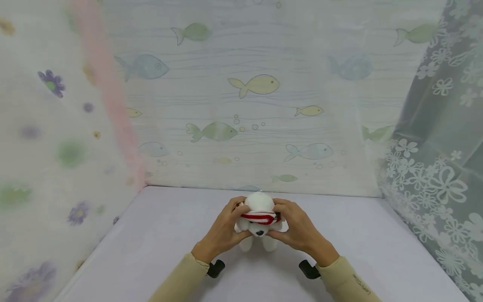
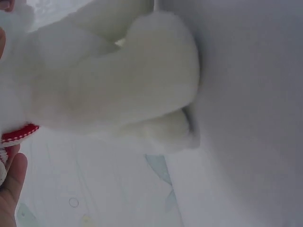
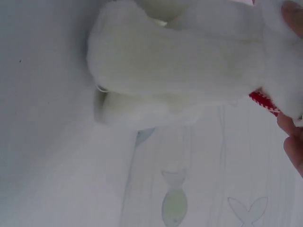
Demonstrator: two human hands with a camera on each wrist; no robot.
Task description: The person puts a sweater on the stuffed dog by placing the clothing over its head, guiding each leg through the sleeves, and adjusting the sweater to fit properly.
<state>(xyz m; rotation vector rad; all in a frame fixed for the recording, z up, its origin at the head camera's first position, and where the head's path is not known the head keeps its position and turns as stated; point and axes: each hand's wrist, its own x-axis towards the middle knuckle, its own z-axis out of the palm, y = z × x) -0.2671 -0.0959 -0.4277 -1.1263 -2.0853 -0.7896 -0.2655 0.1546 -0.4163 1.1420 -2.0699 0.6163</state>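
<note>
A white plush dog (image 1: 259,203) stands on the table, its black nose toward me. Across its face, just over the nose, lies a red and white knitted band (image 1: 260,218). My left hand (image 1: 226,224) grips the band at one side of the head, with its thumb by the muzzle. At the opposite side my right hand (image 1: 298,224) holds the other end the same way. In the left wrist view the dog's white legs (image 2: 161,61) rest on the table, and part of the red band (image 2: 19,135) shows beside the fingers. Both wrist views cut off most of each hand.
The white tabletop (image 1: 170,218) spreads around the dog. Behind it hangs a fish-print curtain (image 1: 245,159), with a flower-print sheet (image 1: 49,167) at left and lacy grey fabric (image 1: 434,180) at right. Black wrist devices (image 1: 216,269) stick out near both cuffs.
</note>
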